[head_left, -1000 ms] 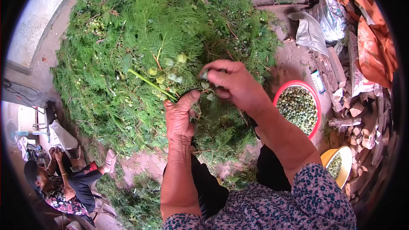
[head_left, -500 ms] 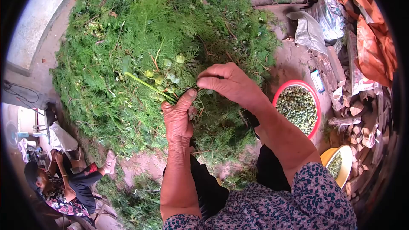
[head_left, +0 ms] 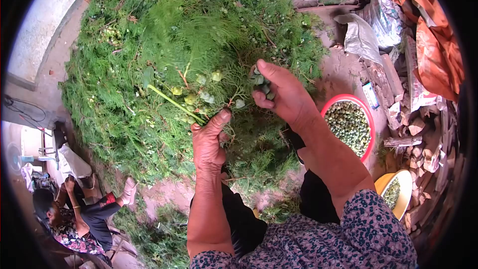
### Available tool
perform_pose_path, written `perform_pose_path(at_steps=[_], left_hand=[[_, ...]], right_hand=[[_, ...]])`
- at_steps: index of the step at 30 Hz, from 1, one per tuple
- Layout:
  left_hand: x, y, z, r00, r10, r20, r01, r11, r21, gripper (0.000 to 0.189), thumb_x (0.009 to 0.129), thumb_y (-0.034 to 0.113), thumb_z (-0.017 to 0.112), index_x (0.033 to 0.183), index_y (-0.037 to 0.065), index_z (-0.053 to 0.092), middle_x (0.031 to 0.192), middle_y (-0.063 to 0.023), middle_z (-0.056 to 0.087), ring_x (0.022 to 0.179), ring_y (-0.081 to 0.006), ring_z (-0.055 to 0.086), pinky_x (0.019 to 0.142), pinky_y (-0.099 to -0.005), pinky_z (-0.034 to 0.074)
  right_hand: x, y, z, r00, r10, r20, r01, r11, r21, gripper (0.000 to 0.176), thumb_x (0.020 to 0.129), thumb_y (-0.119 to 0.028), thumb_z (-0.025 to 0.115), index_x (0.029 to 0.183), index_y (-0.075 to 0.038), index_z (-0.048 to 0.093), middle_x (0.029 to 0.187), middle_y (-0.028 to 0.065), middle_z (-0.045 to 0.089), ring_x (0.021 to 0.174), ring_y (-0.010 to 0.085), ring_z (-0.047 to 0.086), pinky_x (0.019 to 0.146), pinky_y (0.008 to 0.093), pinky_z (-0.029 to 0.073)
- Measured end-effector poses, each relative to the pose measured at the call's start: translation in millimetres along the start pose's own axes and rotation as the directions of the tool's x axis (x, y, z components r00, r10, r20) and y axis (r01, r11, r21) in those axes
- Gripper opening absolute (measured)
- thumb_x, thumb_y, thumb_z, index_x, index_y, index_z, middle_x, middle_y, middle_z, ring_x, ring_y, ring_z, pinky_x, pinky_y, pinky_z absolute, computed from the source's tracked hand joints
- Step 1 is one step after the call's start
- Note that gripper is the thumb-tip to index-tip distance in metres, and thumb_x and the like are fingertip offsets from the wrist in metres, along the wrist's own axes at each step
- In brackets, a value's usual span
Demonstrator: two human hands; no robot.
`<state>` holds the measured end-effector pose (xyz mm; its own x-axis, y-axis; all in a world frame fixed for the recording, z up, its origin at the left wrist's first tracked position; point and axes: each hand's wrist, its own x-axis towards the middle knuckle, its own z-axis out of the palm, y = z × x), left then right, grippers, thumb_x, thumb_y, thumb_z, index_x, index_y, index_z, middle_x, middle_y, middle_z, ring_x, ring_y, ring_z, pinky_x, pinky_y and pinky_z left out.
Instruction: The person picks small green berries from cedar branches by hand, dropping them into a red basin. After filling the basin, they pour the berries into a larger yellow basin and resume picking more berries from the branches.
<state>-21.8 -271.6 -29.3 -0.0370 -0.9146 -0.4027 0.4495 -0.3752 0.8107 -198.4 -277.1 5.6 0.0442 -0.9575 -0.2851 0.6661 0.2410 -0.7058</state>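
My left hand (head_left: 210, 142) is closed around the stem end of a leafy evergreen branch (head_left: 191, 35), and a pale green stalk (head_left: 177, 102) sticks out from the same grip. Clusters of round, knobbly green cones (head_left: 190, 99) hang on the branch just beyond my thumb. To the right, my right hand (head_left: 289, 92) is turned partly palm up, its fingers curled around several bluish-green cones (head_left: 263, 84). A small gap separates it from the branch. Beneath both hands spreads a big heap of cut evergreen branches (head_left: 114, 94).
On the right stands a red-rimmed basin (head_left: 372, 129) of picked cones, with a yellow basin (head_left: 406, 189) nearer me. Split firewood (head_left: 420, 144), a grey sack (head_left: 359, 37) and an orange tarp (head_left: 438, 55) line the right side. Another person (head_left: 74, 214) sits at lower left.
My right hand has pulled back from the branch and turned over, showing cones in its fingers. The branch in my left hand has shifted slightly, and its tip is blurred by motion.
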Motion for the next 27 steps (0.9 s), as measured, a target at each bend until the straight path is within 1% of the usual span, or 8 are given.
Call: perform_pose_path(at_steps=[4, 8, 13, 19, 21, 24, 26, 27], left_hand=[[5.6, -2.2, -1.1, 0.999, -0.031, 0.040, 0.034, 0.997, -0.070, 0.019, 0.071, 0.016, 0.071, 0.079, 0.005, 0.057, 0.056, -0.0017, 0.050, 0.042, -0.0106, 0.042, 0.040, -0.0228, 0.032], [6.2, -0.7, 3.0, 1.000, -0.018, -0.014, 0.016, 0.993, -0.118, 0.017, 0.071, 0.017, 0.070, 0.075, 0.008, 0.056, 0.053, -0.0001, 0.047, 0.042, -0.0088, 0.039, 0.040, -0.0227, 0.030], [6.1, 0.6, 4.0, 0.998, -0.055, 0.000, 0.055, 0.992, -0.111, 0.017, 0.071, 0.017, 0.070, 0.076, 0.008, 0.057, 0.054, 0.0007, 0.047, 0.042, -0.0084, 0.039, 0.040, -0.0227, 0.032], [1.8, -2.9, 11.2, 0.997, -0.018, -0.074, 0.014, 0.999, -0.052, 0.017, 0.071, 0.017, 0.071, 0.072, 0.009, 0.056, 0.050, 0.0029, 0.043, 0.041, -0.0070, 0.036, 0.038, -0.0216, 0.027], [7.7, -8.6, 1.4, 0.998, -0.061, 0.028, 0.063, 0.995, -0.072, 0.016, 0.069, 0.014, 0.071, 0.074, 0.008, 0.057, 0.052, 0.0037, 0.044, 0.041, -0.0071, 0.038, 0.038, -0.0215, 0.030], [5.5, -4.7, 1.9, 0.997, -0.014, 0.078, 0.023, 0.993, -0.119, 0.017, 0.069, 0.014, 0.072, 0.074, 0.008, 0.057, 0.052, 0.0043, 0.045, 0.042, -0.0079, 0.040, 0.039, -0.0213, 0.032], [7.5, 0.8, -5.6, 0.998, -0.048, 0.029, 0.051, 0.990, -0.128, 0.022, 0.067, 0.013, 0.074, 0.078, 0.009, 0.056, 0.060, 0.0033, 0.050, 0.046, -0.0078, 0.044, 0.040, -0.0210, 0.034], [7.4, 3.4, -4.8, 0.997, -0.080, -0.020, 0.077, 0.987, -0.139, 0.028, 0.064, 0.011, 0.077, 0.082, 0.010, 0.056, 0.069, 0.0023, 0.056, 0.050, -0.0077, 0.048, 0.042, -0.0208, 0.037]], right_hand=[[1.1, 7.1, 3.4, 0.997, 0.073, 0.009, -0.074, 0.993, 0.089, 0.021, 0.086, -0.026, 0.054, 0.088, -0.005, 0.054, 0.069, 0.0045, 0.050, 0.058, 0.0174, 0.050, 0.042, 0.0237, 0.032], [0.3, 7.8, 6.5, 0.999, 0.044, -0.030, -0.040, 0.991, 0.126, 0.019, 0.085, -0.023, 0.055, 0.090, -0.004, 0.055, 0.070, 0.0043, 0.052, 0.057, 0.0149, 0.051, 0.041, 0.0223, 0.031], [-2.9, 18.4, 8.6, 0.994, 0.069, 0.083, -0.040, 0.951, -0.308, 0.021, 0.081, -0.015, 0.062, 0.096, -0.002, 0.056, 0.069, -0.0007, 0.051, 0.052, 0.0059, 0.046, 0.039, 0.0181, 0.027], [-0.8, 23.5, 10.5, 0.997, -0.039, 0.070, 0.058, 0.952, -0.300, 0.019, 0.082, -0.019, 0.060, 0.090, -0.002, 0.057, 0.067, -0.0016, 0.049, 0.051, 0.0051, 0.043, 0.040, 0.0183, 0.026], [-2.0, 22.7, 10.2, 0.998, -0.051, 0.042, 0.061, 0.945, -0.322, 0.018, 0.084, -0.020, 0.058, 0.087, -0.003, 0.057, 0.066, -0.0014, 0.048, 0.050, 0.0054, 0.042, 0.040, 0.0182, 0.026], [-1.5, 20.5, 0.2, 0.999, 0.014, -0.033, -0.018, 0.990, -0.138, 0.018, 0.085, -0.020, 0.056, 0.078, -0.003, 0.054, 0.061, -0.0023, 0.046, 0.050, 0.0051, 0.041, 0.039, 0.0204, 0.028], [5.5, 7.6, -12.3, 0.974, -0.203, -0.101, 0.154, 0.919, -0.362, 0.018, 0.086, -0.021, 0.054, 0.084, -0.004, 0.054, 0.069, 0.0023, 0.050, 0.054, 0.0087, 0.047, 0.039, 0.0192, 0.029], [5.6, 4.4, -13.0, 0.972, -0.209, -0.106, 0.157, 0.918, -0.365, 0.018, 0.086, -0.021, 0.054, 0.084, -0.004, 0.054, 0.069, 0.0023, 0.050, 0.054, 0.0087, 0.047, 0.039, 0.0192, 0.029]])
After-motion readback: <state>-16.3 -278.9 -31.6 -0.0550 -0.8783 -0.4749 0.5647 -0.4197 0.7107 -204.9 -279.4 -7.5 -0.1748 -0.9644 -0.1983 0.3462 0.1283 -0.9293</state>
